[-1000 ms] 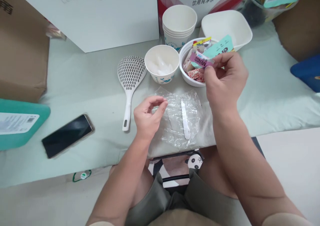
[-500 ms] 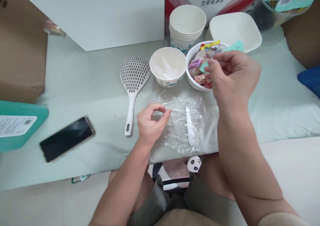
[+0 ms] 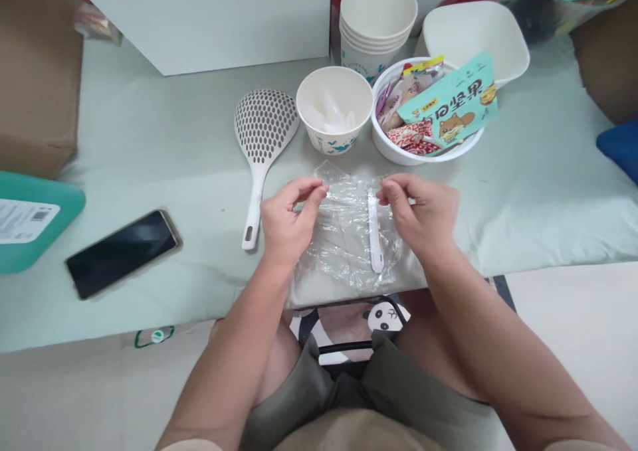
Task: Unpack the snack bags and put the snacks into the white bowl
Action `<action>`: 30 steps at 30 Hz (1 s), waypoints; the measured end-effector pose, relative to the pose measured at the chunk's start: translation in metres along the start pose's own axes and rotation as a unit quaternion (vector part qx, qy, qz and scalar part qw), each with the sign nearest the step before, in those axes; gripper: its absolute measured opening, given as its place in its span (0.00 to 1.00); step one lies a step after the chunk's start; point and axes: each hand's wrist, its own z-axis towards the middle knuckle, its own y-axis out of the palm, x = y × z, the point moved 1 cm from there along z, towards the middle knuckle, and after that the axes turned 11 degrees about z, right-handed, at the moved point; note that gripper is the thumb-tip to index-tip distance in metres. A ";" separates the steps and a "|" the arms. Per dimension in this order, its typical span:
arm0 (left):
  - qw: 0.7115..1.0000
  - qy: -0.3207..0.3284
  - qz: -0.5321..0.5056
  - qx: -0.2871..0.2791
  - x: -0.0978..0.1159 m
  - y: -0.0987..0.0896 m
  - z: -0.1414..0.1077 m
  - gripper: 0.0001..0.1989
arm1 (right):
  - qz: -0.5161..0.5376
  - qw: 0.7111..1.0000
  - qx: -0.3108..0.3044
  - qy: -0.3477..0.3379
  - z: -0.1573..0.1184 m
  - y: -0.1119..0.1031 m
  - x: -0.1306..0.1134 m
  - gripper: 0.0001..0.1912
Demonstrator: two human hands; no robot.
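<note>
My left hand is closed in a pinch over the left edge of a crinkled sheet of clear plastic film. Opposite it, my right hand pinches above the film's right side; whatever either set of fingertips holds is too small to make out. Lying on the film between the hands is a slim white tool, its narrow end near my right fingertips. Beyond them stands a paper cup with translucent whitish pieces inside. A white bowl of snack packets, with a teal pouch on top, is to its right.
A white slotted skimmer lies left of the cup. Stacked paper cups and an off-white square bowl stand behind. At the left are a phone and a green container. A white box stands at the back.
My right hand has come down and left from in front of the snack bowl to the film's right side, uncovering the teal pouch. The camera view has shifted slightly.
</note>
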 end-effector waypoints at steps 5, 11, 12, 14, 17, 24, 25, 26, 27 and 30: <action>0.992 0.052 0.116 -0.023 -0.004 -0.001 0.004 0.11 | -0.004 0.999 -0.039 -0.021 -0.009 -0.002 0.020 0.13; 0.955 0.098 0.277 -0.047 -0.021 0.012 0.005 0.20 | -0.088 0.995 -0.042 -0.015 -0.014 -0.007 0.024 0.14; 0.953 0.096 0.282 -0.051 -0.022 0.015 0.006 0.18 | -0.097 0.994 -0.047 -0.007 -0.017 -0.007 0.024 0.15; 0.956 0.092 0.272 -0.064 -0.022 0.017 0.007 0.13 | -0.100 0.993 -0.064 0.009 -0.021 -0.005 0.026 0.16; 0.966 0.074 0.236 -0.069 -0.018 0.014 0.010 0.10 | -0.078 0.994 -0.073 0.034 -0.025 -0.003 0.030 0.14; 0.978 0.055 0.191 -0.054 -0.009 0.005 0.011 0.12 | -0.075 0.994 -0.044 0.071 -0.022 -0.002 0.036 0.13; 0.979 0.057 0.188 -0.053 -0.009 0.004 0.010 0.12 | -0.064 0.995 -0.047 0.067 -0.022 -0.002 0.036 0.12; 0.980 0.058 0.184 -0.051 -0.009 0.003 0.010 0.12 | -0.054 0.995 -0.047 0.063 -0.021 -0.002 0.034 0.12; 0.981 0.059 0.180 -0.048 -0.010 0.002 0.010 0.12 | -0.044 0.996 -0.044 0.062 -0.020 -0.002 0.033 0.12; 0.984 0.057 0.166 -0.034 -0.012 -0.002 0.010 0.12 | -0.022 0.997 -0.024 0.067 -0.019 -0.003 0.029 0.12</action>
